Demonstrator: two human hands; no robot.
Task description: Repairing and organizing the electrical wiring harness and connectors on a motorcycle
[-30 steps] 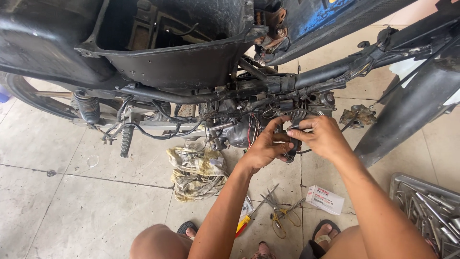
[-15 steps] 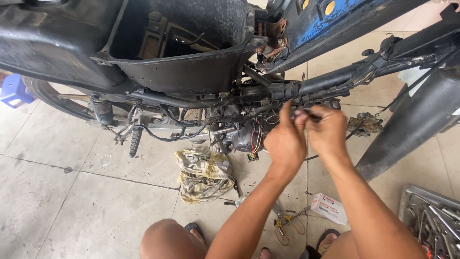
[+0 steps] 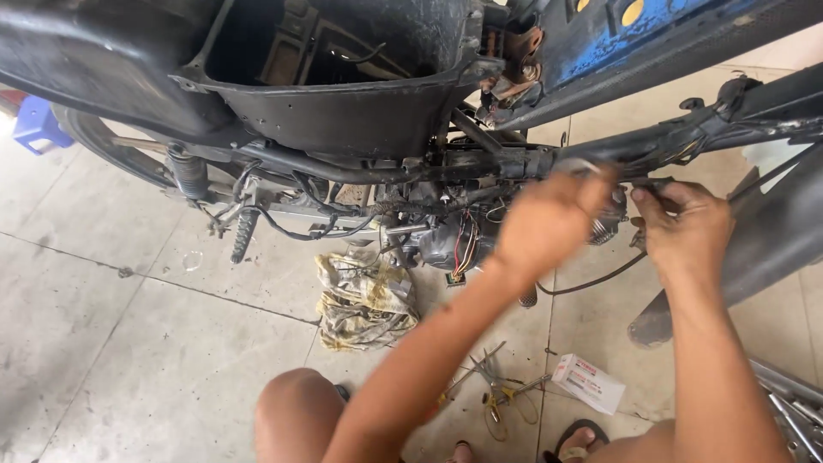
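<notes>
Stripped motorcycle [image 3: 360, 111] seen from above, standing on a pale tiled floor [image 3: 111, 343], black underseat tub open at top, blue panel [image 3: 600, 43] to the upper right. Left hand [image 3: 553, 219] raised to the black frame tube [image 3: 677, 137], fingers curled closed against it, blurred, so cannot tell whether anything is gripped. Right hand [image 3: 686, 227] just beside, also up at the tube, thumb and fingers pinched shut on a thin dark cable [image 3: 600, 279] that sags in a loop below both hands. Hands close together, not touching.

Engine [image 3: 454, 240] directly left of the left hand, with a bundle of red and coloured wires [image 3: 463, 249] hanging in front of it. Rear shock spring [image 3: 189, 171] and a black footpeg [image 3: 244, 236] further left along the frame.

On the floor beneath the engine, a crumpled dirty rag [image 3: 364, 300]. Near it, toward the person's knee [image 3: 296, 416], pliers with yellow handles [image 3: 497, 399] and a few thin metal tools. Small white and red carton [image 3: 587, 383] just right of those. Blue plastic stool [image 3: 39, 124] at the far left edge. Metal rods [image 3: 789, 403] at the lower right corner. Sandalled foot [image 3: 587, 437] at the bottom edge.
</notes>
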